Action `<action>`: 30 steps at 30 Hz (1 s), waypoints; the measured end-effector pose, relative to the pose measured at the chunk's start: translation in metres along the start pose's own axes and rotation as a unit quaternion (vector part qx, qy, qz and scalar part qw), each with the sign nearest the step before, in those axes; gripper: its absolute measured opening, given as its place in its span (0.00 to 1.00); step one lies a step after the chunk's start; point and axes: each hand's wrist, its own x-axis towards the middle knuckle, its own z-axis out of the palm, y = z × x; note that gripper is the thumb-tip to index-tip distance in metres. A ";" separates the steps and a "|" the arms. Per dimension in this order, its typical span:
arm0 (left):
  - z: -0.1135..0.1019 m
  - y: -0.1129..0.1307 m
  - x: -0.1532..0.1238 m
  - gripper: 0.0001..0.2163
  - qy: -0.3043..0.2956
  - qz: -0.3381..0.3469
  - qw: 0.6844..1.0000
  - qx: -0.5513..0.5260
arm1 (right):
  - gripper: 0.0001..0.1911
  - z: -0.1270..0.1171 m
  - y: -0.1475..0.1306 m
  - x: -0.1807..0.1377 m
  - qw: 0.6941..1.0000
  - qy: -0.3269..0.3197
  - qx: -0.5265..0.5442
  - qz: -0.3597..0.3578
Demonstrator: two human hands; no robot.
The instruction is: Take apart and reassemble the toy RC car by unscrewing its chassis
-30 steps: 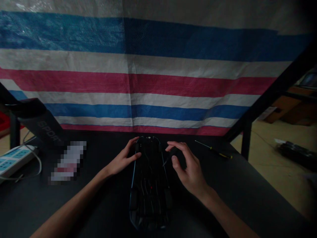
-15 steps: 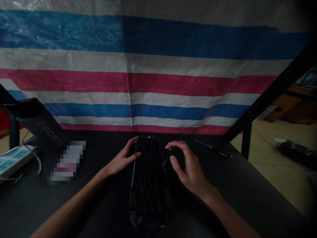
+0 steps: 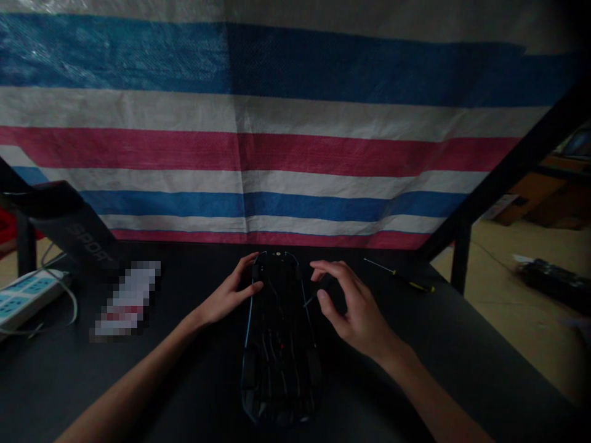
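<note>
"So, where is our upturned toy car (image 3: 282,338)?"

"Just right of our left hand (image 3: 227,299), which grips its edge, thumb over the underside."

"How might we work well?"

"Probably by bracing it firmly and steadying the slim-shafted tool (image 3: 308,301) held in our right hand (image 3: 353,311)."

"And our pose?"

"Left fingers spread, right fingers arched; a black-and-yellow screwdriver (image 3: 409,282) lies to the right hand's right."

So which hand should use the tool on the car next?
Probably the right hand: it holds the tool, which points toward the car. The left hand touches the car's side.
</note>
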 end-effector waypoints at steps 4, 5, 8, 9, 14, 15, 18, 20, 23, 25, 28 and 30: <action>-0.001 -0.001 -0.001 0.32 0.001 -0.003 1.000 0.000 | 0.21 0.001 0.006 0.000 0.998 0.041 -0.039 0.001; -0.002 -0.001 -0.001 0.32 0.001 -0.005 1.000 0.001 | 0.21 0.002 0.007 0.000 0.998 0.046 -0.041 0.002; -0.002 -0.001 -0.001 0.32 -0.003 -0.005 1.000 -0.002 | 0.25 0.003 0.009 -0.001 0.998 0.040 -0.043 -0.001; -0.002 -0.001 -0.001 0.32 -0.005 -0.004 1.000 -0.005 | 0.27 0.003 0.009 -0.001 0.998 0.036 -0.043 -0.001; -0.001 -0.001 0.000 0.32 -0.003 -0.001 1.000 -0.010 | 0.32 0.000 0.007 -0.002 0.999 0.010 -0.031 0.001; -0.001 -0.001 0.000 0.32 -0.002 -0.001 1.000 -0.009 | 0.31 -0.001 0.007 -0.001 0.999 0.010 -0.037 -0.001; -0.001 0.000 0.000 0.32 -0.003 0.002 1.000 -0.011 | 0.25 -0.003 0.006 -0.001 0.998 0.037 -0.057 -0.001; -0.001 -0.001 0.000 0.32 -0.005 0.003 1.000 -0.011 | 0.23 -0.003 0.005 0.000 0.997 0.048 -0.056 0.001; -0.002 -0.002 0.000 0.32 -0.005 0.002 1.000 -0.006 | 0.23 -0.003 0.005 -0.001 0.998 0.029 -0.056 -0.022; -0.002 -0.003 0.000 0.32 -0.007 0.004 1.000 -0.006 | 0.22 -0.002 0.005 -0.002 0.996 0.024 -0.067 -0.046; -0.002 -0.003 0.001 0.32 -0.009 0.004 1.000 -0.003 | 0.13 -0.001 0.004 -0.003 0.995 0.055 -0.069 -0.039; -0.002 -0.003 0.001 0.32 -0.008 0.004 1.000 -0.001 | 0.10 -0.001 0.003 -0.002 0.996 0.068 -0.062 -0.022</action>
